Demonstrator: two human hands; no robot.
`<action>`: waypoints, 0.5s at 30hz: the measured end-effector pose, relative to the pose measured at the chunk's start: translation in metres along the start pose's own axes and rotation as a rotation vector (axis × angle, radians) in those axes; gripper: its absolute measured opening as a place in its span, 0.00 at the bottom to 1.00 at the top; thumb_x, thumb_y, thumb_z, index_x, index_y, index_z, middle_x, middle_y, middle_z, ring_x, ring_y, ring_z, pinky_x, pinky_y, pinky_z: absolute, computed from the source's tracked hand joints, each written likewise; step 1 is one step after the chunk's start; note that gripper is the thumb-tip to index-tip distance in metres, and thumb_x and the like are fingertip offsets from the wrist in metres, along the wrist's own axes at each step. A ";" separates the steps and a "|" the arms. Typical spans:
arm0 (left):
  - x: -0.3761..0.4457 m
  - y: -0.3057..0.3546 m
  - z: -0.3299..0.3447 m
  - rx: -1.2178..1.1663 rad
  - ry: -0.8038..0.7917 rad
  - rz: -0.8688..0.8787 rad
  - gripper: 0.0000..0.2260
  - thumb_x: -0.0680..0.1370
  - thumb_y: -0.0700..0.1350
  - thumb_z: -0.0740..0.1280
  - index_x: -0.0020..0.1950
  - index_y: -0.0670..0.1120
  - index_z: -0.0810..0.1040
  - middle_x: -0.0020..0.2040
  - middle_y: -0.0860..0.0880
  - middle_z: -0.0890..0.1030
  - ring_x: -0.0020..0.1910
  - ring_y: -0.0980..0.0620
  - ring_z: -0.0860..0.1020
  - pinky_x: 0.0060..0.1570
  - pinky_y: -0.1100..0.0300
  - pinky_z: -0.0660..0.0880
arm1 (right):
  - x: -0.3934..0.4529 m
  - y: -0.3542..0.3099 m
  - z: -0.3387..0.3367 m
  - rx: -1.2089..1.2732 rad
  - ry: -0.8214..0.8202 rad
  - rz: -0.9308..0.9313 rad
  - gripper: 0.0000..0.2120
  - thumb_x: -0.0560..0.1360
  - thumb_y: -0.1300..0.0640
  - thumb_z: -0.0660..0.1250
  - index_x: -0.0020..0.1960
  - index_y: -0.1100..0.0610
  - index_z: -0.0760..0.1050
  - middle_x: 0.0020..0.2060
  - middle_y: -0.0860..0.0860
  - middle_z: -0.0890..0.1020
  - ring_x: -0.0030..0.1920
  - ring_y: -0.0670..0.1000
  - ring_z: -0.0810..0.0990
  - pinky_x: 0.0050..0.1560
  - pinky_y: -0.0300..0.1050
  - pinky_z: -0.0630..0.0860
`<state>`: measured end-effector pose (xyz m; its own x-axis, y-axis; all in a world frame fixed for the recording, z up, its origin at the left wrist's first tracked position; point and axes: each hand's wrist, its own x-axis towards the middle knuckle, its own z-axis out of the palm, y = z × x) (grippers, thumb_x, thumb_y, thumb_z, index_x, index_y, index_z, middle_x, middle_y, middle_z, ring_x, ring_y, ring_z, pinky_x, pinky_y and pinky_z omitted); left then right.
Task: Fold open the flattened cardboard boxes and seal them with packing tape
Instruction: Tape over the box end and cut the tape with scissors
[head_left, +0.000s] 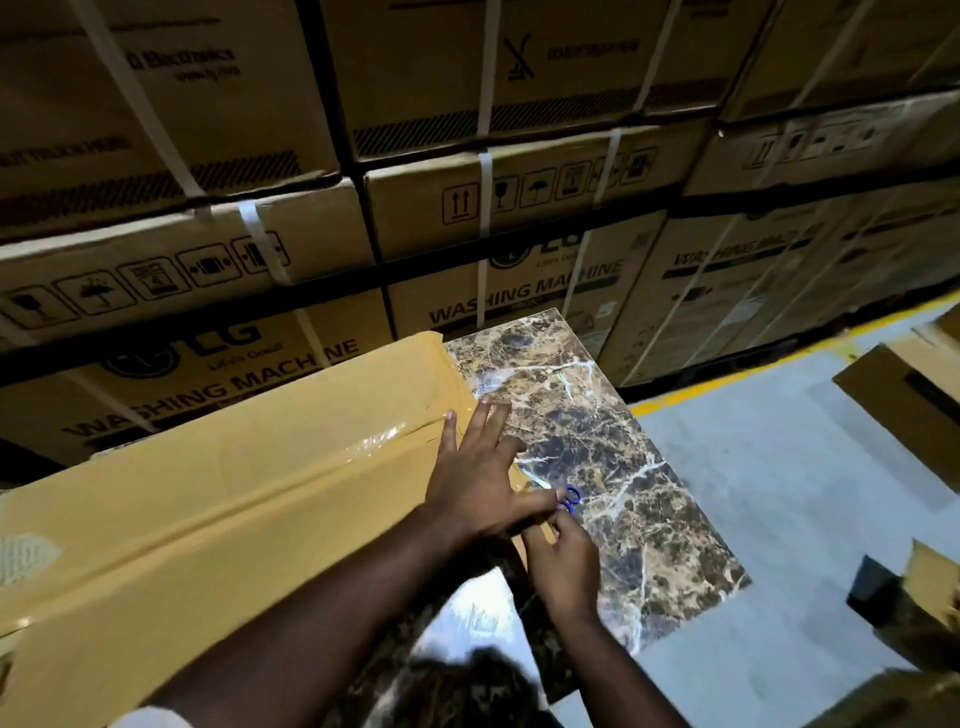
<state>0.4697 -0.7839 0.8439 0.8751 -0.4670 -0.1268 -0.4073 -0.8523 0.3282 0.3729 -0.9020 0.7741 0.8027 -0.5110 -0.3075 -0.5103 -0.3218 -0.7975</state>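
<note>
A tan cardboard box (218, 499) lies on a marble-patterned table (597, 426), its top seam covered by shiny clear packing tape (374, 441). My left hand (475, 467) presses flat on the box's right end, fingers spread and straight over the tape. Just below it, my right hand (563, 556) grips blue-handled scissors (569, 500) at the box's near right corner, their blades pointing up-left under my left thumb.
Strapped washing-machine cartons (493, 218) are stacked like a wall right behind the table. Grey floor with a yellow line (727, 379) lies to the right. More brown boxes (914, 395) stand at the right edge, and another box (930, 587) sits lower right.
</note>
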 end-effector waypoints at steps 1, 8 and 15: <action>0.003 0.001 0.002 0.020 0.008 -0.024 0.31 0.75 0.72 0.60 0.70 0.54 0.74 0.85 0.49 0.47 0.83 0.51 0.36 0.77 0.37 0.33 | -0.003 0.000 0.003 0.007 0.022 -0.008 0.08 0.78 0.49 0.73 0.44 0.52 0.80 0.36 0.49 0.84 0.40 0.55 0.81 0.41 0.50 0.75; 0.001 0.020 0.006 0.052 0.067 -0.047 0.21 0.84 0.51 0.51 0.66 0.42 0.75 0.84 0.38 0.43 0.82 0.41 0.34 0.78 0.45 0.31 | -0.019 0.022 -0.006 0.197 -0.163 -0.092 0.07 0.84 0.52 0.65 0.58 0.47 0.81 0.51 0.43 0.86 0.53 0.47 0.83 0.55 0.49 0.78; -0.026 -0.006 0.009 0.106 -0.022 0.011 0.47 0.80 0.69 0.61 0.84 0.47 0.37 0.83 0.46 0.34 0.82 0.49 0.36 0.81 0.52 0.39 | 0.007 0.032 -0.017 0.083 -0.290 -0.165 0.21 0.73 0.32 0.68 0.53 0.48 0.82 0.42 0.46 0.87 0.43 0.49 0.86 0.48 0.57 0.82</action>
<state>0.4469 -0.7688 0.8373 0.8651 -0.4804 -0.1443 -0.4432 -0.8668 0.2285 0.3567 -0.9294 0.7556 0.9329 -0.2060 -0.2955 -0.3485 -0.3094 -0.8848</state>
